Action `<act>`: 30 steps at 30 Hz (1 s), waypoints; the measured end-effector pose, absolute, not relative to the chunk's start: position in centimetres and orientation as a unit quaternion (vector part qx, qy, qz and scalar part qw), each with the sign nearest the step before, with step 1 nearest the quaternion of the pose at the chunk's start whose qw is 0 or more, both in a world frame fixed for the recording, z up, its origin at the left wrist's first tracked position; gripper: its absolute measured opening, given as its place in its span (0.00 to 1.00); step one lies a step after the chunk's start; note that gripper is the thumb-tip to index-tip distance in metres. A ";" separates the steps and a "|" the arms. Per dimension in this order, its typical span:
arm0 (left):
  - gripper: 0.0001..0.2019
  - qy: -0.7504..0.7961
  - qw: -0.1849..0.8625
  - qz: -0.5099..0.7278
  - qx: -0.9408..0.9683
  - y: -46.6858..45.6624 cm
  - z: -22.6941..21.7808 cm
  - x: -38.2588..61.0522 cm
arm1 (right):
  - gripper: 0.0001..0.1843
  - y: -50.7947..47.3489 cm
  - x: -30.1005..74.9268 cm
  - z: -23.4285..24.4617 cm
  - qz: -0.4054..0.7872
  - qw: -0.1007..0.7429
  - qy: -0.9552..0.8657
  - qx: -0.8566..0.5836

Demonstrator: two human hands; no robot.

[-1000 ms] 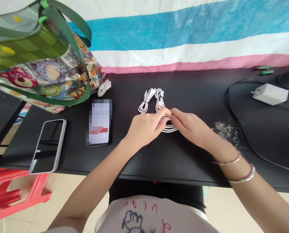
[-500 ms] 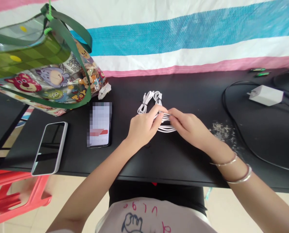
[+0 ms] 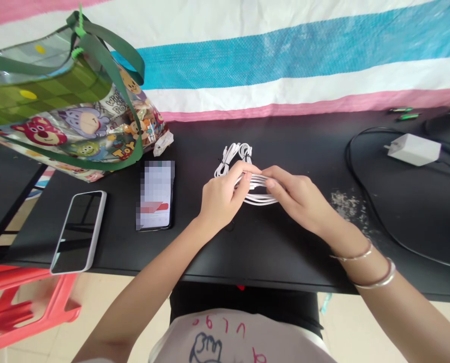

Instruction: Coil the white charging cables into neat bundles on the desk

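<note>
The head view looked down at a black table (image 3: 277, 252). The left hand (image 3: 222, 196) and the right hand (image 3: 300, 199) were close together near the middle of it. Both held a white cable (image 3: 257, 189) wound in long loops. The left fingers (image 3: 243, 174) curled over the loops, and the right fingers (image 3: 275, 176) pinched them from the other side, so the grip was narrow and shut on the cable. More loops stuck out past the hands toward the far edge of the table. A phone (image 3: 79, 232) with a dark screen and a phone (image 3: 155, 195) with a lit, blurred screen lay left of the hands. At the upper left stood a shiny see-through bag (image 3: 77, 126) with green straps (image 3: 107, 60) and cartoon bears. What was inside was hard to tell. Half a second before, the fingertips sat closer together. Now more cable showed between them.
</note>
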State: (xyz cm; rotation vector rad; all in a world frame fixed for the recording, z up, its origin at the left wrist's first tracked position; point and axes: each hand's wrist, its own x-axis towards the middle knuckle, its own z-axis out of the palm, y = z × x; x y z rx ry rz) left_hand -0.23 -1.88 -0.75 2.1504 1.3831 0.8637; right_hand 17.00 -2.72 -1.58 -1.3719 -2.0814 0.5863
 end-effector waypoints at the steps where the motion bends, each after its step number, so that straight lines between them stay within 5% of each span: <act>1: 0.14 0.500 0.221 0.314 0.777 -1.9 -0.8 -0.2 | 0.20 -2.7 17.0 -1.6 0.219 0.288 -0.779 -0.512; 10: 0.14 0.500 0.234 0.333 0.764 -1.8 -0.9 -0.1 | 0.23 -2.7 17.0 -1.7 0.221 0.309 -0.777 -0.502; 30: 0.15 0.487 0.192 0.298 0.798 -1.7 -1.0 -0.2 | 0.10 -2.6 16.5 -0.6 0.246 0.234 -0.782 -0.522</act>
